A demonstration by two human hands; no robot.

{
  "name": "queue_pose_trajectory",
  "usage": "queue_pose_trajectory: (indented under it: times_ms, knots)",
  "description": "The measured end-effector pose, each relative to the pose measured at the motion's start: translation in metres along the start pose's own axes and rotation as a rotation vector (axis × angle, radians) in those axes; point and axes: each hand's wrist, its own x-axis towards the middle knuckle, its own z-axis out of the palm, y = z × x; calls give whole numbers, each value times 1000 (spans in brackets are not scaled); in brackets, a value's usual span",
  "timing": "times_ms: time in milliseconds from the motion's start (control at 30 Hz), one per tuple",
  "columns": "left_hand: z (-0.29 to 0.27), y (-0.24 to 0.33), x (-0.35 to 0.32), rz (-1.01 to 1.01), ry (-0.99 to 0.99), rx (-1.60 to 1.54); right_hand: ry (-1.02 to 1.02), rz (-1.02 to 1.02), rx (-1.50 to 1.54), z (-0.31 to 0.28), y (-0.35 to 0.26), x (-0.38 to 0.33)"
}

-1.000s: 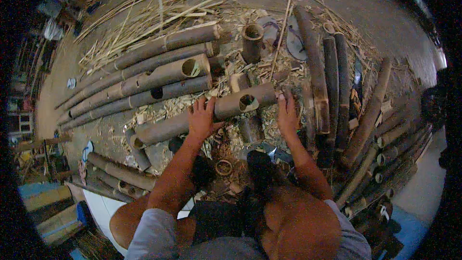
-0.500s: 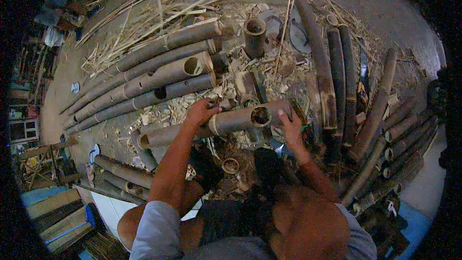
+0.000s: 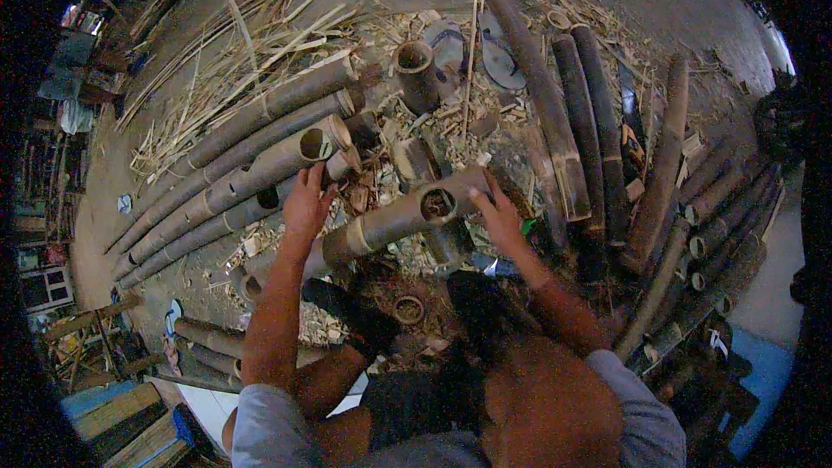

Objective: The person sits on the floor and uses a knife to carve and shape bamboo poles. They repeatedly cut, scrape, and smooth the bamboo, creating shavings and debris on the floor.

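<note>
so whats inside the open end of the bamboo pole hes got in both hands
The bamboo pole is hollow: its open end shows a dark cavity with some pale debris near the mouth. Deeper inside is shadowed and cannot be seen. The right hand rests beside that end, the left hand further along.

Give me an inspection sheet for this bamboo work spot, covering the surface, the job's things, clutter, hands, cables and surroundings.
Surface: dirt ground, strewn with chips and shavings.
Job's things: hollow bamboo pole lying across in front of the person, open cut end toward the right hand.
Clutter: bamboo poles piled at left and at right; thin splits; a short upright bamboo section.
Hands: left hand resting on the pole's left part; right hand at its cut end.
Cables: nothing seen.
Surroundings: wooden frames and boards at far left; blue sheet at lower right.
</note>
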Motion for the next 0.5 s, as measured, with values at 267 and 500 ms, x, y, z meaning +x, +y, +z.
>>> queue_pose_trajectory:
  times_ms: [267,500]
  knots:
    - [17,85,-51,81,-317,-56,92,107,-8,7,4,-17]
    - [32,100,-38,91,-270,3,-97,-236,-911,40,15,-81]
